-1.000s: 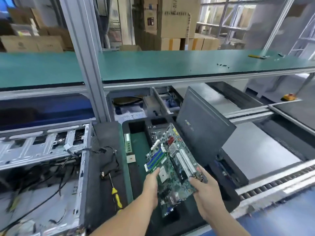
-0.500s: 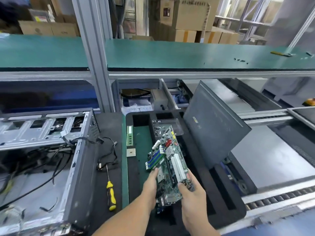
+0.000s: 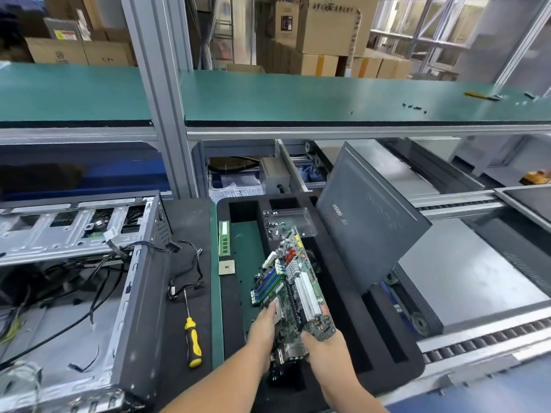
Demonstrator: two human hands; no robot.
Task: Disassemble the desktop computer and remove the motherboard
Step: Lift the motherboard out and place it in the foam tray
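The green motherboard (image 3: 293, 289), with blue memory slots and white expansion slots, is tilted steeply over the black foam tray (image 3: 343, 293). My left hand (image 3: 264, 330) grips its near left edge. My right hand (image 3: 325, 350) grips its near right corner. The opened computer case (image 3: 74, 263) lies on its side at the left, loose black cables hanging from it.
A yellow-handled screwdriver (image 3: 192, 338) lies on the black mat beside the case. A memory stick (image 3: 224, 238) and a CPU chip (image 3: 226, 267) rest on the tray's left rim. A clear screw box (image 3: 290, 222) sits at the back. The dark side panel (image 3: 366, 225) leans upright in the tray.
Both hands have tipped the motherboard up steeper and brought it lower and nearer over the foam tray. The view has shifted left and down.
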